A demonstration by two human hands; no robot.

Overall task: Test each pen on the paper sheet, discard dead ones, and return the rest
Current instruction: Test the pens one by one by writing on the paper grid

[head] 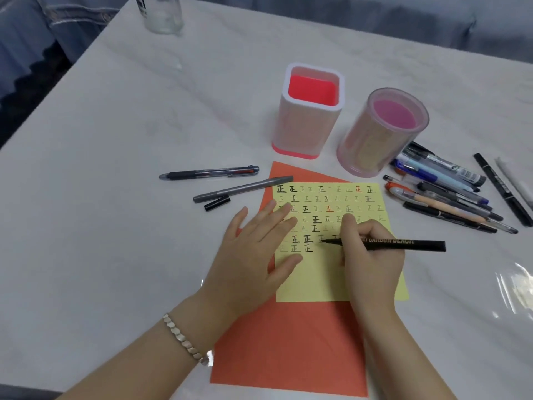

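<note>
At centre frame the right hand is gripping a slim matte black pen, its white lettering partly reading "CARBON BLACK", with the tip touching the pale yellow paper sheet, which is carrying rows of 正 marks. The left hand is lying flat, fingers straight, pressing the sheet's left edge. Above, a squarish white holder and a round translucent pink holder are standing, with loose pens lying heaped at right.

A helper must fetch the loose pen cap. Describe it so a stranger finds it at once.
Find the yellow sheet in the middle of the table. Left of its top corner lie two pens, the nearer one a grey pen. The cap lies beside it, on the near side: short, black, far stubbier than either.
</note>
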